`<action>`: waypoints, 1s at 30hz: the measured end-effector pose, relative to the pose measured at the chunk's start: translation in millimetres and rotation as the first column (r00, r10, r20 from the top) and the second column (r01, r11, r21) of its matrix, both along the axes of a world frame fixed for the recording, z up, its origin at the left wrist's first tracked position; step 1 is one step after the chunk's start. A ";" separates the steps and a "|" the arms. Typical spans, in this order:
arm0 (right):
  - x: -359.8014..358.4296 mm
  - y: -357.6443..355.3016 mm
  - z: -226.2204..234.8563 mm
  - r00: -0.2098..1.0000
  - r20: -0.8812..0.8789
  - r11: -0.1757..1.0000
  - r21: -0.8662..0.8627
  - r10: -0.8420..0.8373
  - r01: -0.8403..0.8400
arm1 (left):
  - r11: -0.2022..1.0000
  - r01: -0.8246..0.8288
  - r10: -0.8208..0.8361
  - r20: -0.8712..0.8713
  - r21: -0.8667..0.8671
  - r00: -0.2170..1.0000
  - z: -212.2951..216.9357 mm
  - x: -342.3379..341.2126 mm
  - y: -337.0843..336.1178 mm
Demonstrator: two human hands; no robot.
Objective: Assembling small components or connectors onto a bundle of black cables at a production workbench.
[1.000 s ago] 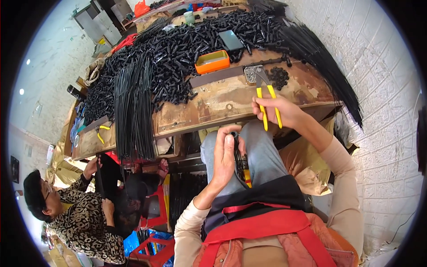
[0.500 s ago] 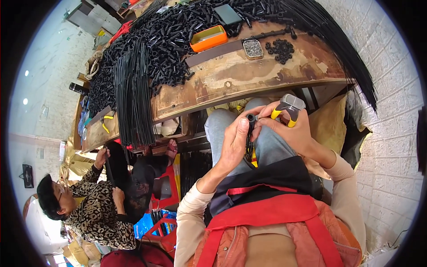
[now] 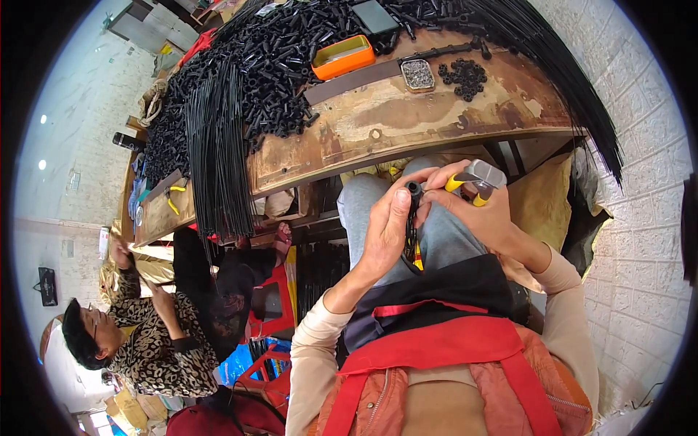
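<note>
Above my lap, my left hand (image 3: 385, 231) is closed round a black tubular part (image 3: 414, 190); its ringed open end points up between thumb and fingers. Thin dark lengths hang below that hand, but whether they join the part I cannot tell. My right hand (image 3: 481, 216) is closed on pliers (image 3: 486, 174) with a broad metal head and yellow-and-black handles, held against the palm with the head up. The right thumb and fingertips meet beside the tubular part's top; anything small pinched there is hidden.
Ahead, a worn wooden table (image 3: 407, 120) bears a heap of black tubular pieces (image 3: 273, 94), an orange box (image 3: 342, 57), a tray of small metal bits (image 3: 417, 75), black rings (image 3: 463, 78) and bundled black rods (image 3: 216, 149). A co-worker (image 3: 149, 327) sits at left; a wall (image 3: 640, 240) stands at right.
The black tubular part shows more upright between my hands, and the pliers have tilted slightly. The co-worker's hands have moved up and left. The view has shifted a little.
</note>
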State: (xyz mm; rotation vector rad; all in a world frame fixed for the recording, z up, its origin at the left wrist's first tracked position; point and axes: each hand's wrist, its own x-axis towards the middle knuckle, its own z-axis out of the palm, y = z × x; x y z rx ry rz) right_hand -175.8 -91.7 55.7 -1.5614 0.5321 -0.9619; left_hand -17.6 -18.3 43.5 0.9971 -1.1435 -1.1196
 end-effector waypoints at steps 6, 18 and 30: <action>10.7 3.8 8.5 0.988 0.140 0.990 0.119 0.062 -0.079 | 1.000 -0.027 0.028 0.013 -0.006 1.000 -3.2 4.4 0.5; 26.2 9.9 9.3 0.977 0.183 0.981 0.138 0.112 -0.139 | 0.998 -0.058 0.059 0.051 -0.024 0.997 3.8 14.5 9.4; 6.3 -8.0 36.2 0.882 -0.468 0.998 -0.021 0.050 -0.067 | 0.997 0.051 -0.066 -0.264 -0.064 0.962 -9.0 46.1 -6.4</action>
